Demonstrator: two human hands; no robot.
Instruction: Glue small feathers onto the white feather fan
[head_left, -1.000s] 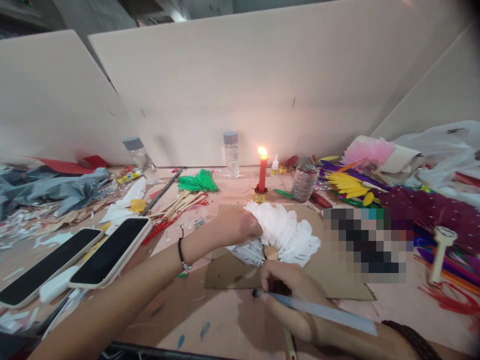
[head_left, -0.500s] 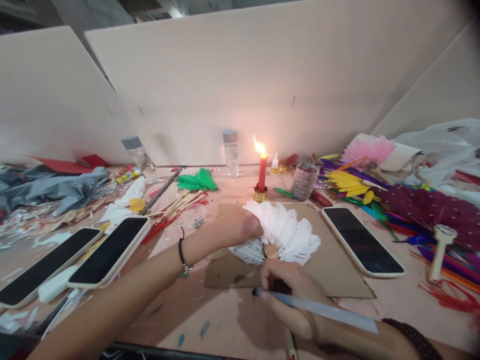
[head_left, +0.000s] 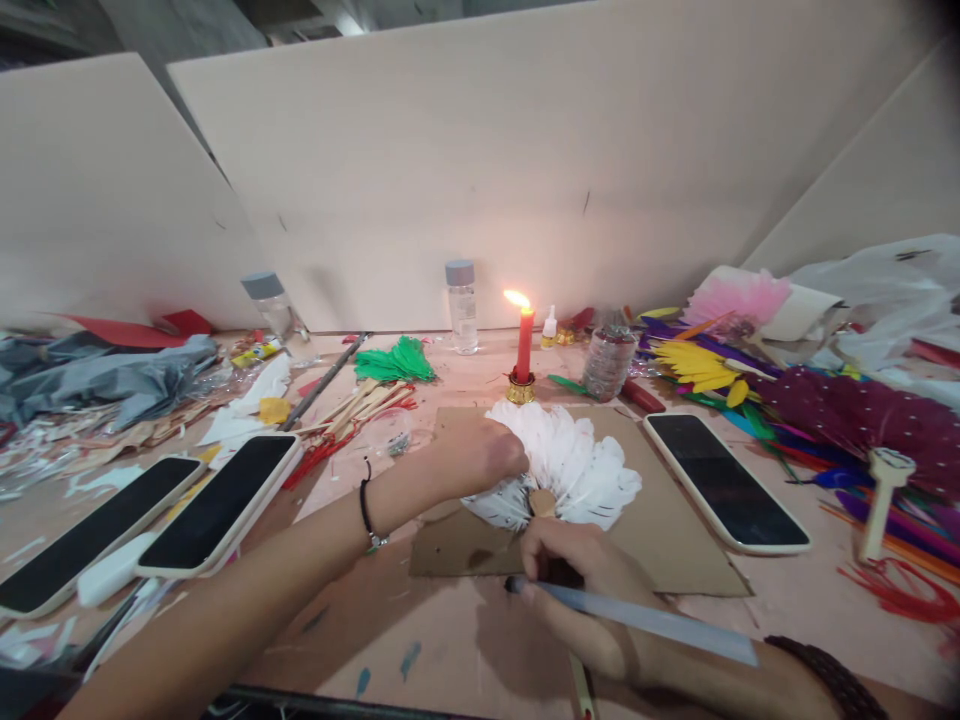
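Note:
A fan of white feathers [head_left: 592,470] with dark specks at their bases lies on a piece of brown cardboard [head_left: 690,550]. At its centre is a small wooden piece [head_left: 541,502], and a thin handle shows below my wrist. My left hand [head_left: 484,452] is closed over the fan's left side, its fingertips hidden behind the knuckles. Just below the wooden piece, my right hand [head_left: 581,580] is curled with its fingers near the fan's base. It grips a translucent glue stick [head_left: 652,617], whose blackened tip points left past the thumb.
Behind the fan a red candle [head_left: 525,345] burns in a gold holder. Phones flank the cardboard: one [head_left: 726,483] right, two left, including a nearer one [head_left: 221,505]. Bottles, green feathers [head_left: 395,360], maroon feathers [head_left: 840,425] and scraps crowd the table. White boards [head_left: 420,170] stand behind.
The candle flame leans lower and further left now. Both hands, the glue stick and the feather fan stay almost exactly where they were.

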